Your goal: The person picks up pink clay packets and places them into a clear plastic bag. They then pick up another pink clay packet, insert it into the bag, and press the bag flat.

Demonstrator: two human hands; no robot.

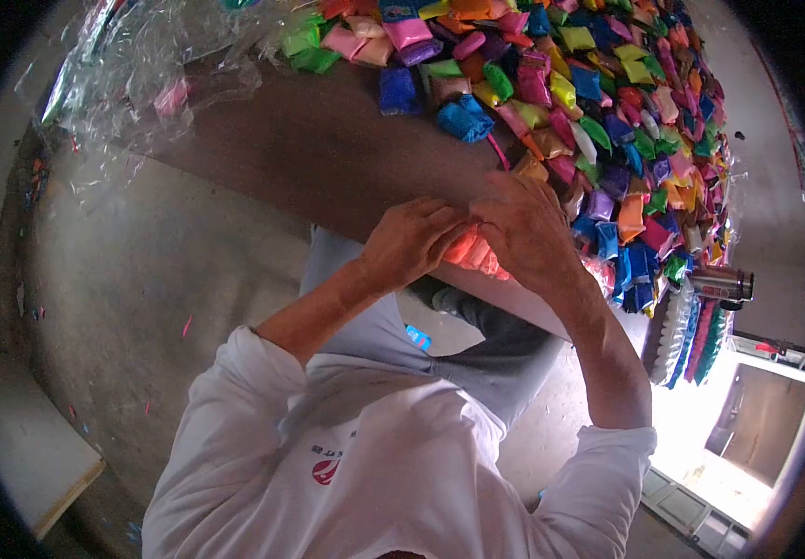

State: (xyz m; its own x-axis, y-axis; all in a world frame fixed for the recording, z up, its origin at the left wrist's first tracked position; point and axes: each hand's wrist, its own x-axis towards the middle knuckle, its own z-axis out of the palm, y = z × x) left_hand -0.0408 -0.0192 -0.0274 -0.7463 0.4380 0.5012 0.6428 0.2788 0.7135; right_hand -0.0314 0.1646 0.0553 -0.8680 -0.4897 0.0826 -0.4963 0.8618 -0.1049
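Both of my hands are close together at the near edge of the brown table (pixel 328 140). My left hand (pixel 413 238) has its fingers bent and pressed against an orange-red packet (pixel 477 253). On the packet's other side is my right hand (pixel 520 224), its fingers curled over the top and somewhat blurred. The packet lies between and below the two hands, partly covered by them. Just beyond the right hand starts a big heap of small colourful packets (pixel 598 102), with a blue packet (pixel 465 118) at its near side.
Crumpled clear plastic (pixel 160 84) covers the table's left end. A metal flask (pixel 721 283) stands at the right, above hanging strips of packets (pixel 696 340). A white board (pixel 25 438) is at the lower left. Small scraps lie on the floor (pixel 169 270).
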